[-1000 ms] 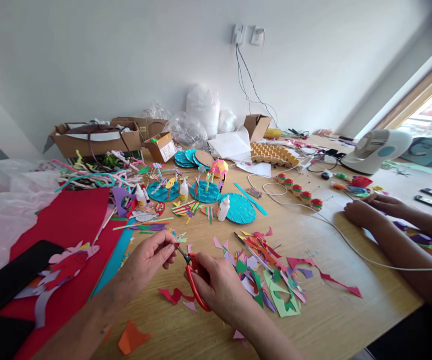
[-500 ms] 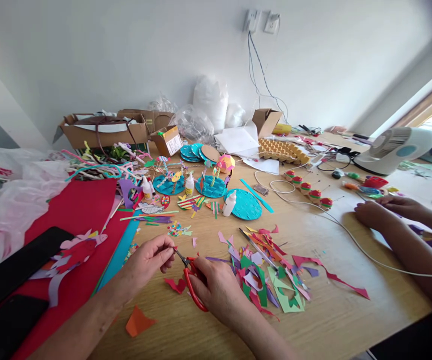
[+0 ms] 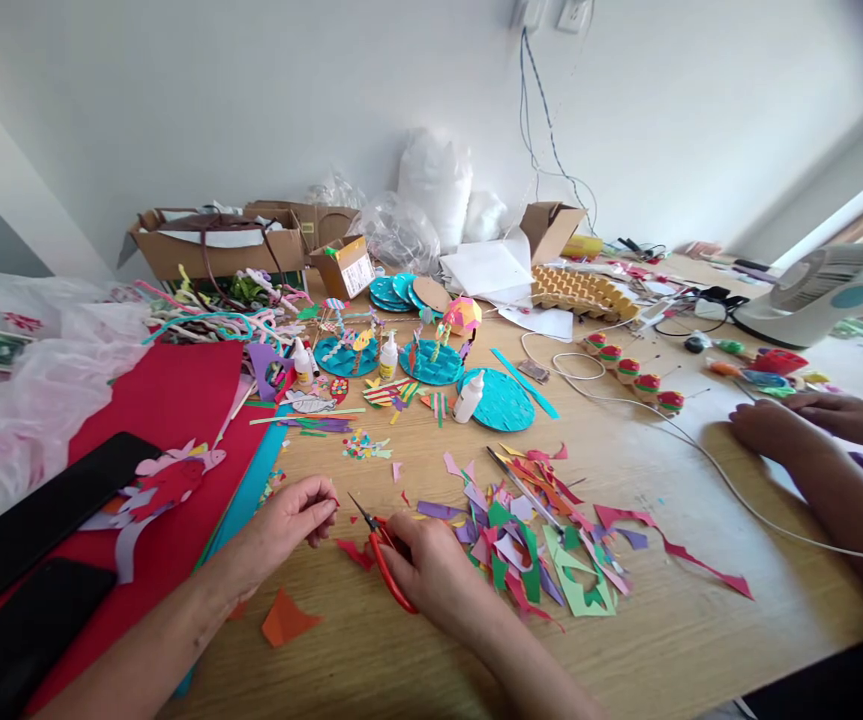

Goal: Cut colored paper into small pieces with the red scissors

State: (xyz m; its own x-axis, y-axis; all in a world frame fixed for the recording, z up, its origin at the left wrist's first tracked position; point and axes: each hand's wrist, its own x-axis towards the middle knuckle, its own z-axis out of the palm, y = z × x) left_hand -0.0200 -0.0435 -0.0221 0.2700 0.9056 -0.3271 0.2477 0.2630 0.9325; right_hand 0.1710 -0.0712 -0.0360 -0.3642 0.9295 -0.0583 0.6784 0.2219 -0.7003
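My left hand [image 3: 303,512] pinches a tiny red bit of paper between thumb and fingertips, mostly hidden. My right hand [image 3: 431,565] grips red-handled scissors [image 3: 380,560], whose dark blades are closed or nearly so and point at my left fingertips, with a small gap between. Under the scissors lies a red scrap [image 3: 356,553], with tiny red pieces near the blades. An orange scrap [image 3: 288,618] rests nearer to me. Right of my right hand spreads a pile of coloured paper scraps [image 3: 513,550], with a second pair of scissors [image 3: 525,488] on it.
Blue discs [image 3: 497,400] and glue bottles [image 3: 468,396] stand beyond my hands. Red paper [image 3: 153,410] and black phones [image 3: 56,510] lie left. A white cable [image 3: 708,455] crosses the right side, near another person's hands [image 3: 768,435] and a fan [image 3: 813,295].
The scissor tips have come away from my left fingertips, and small red pieces now lie near the blades. The whole view has shifted slightly.
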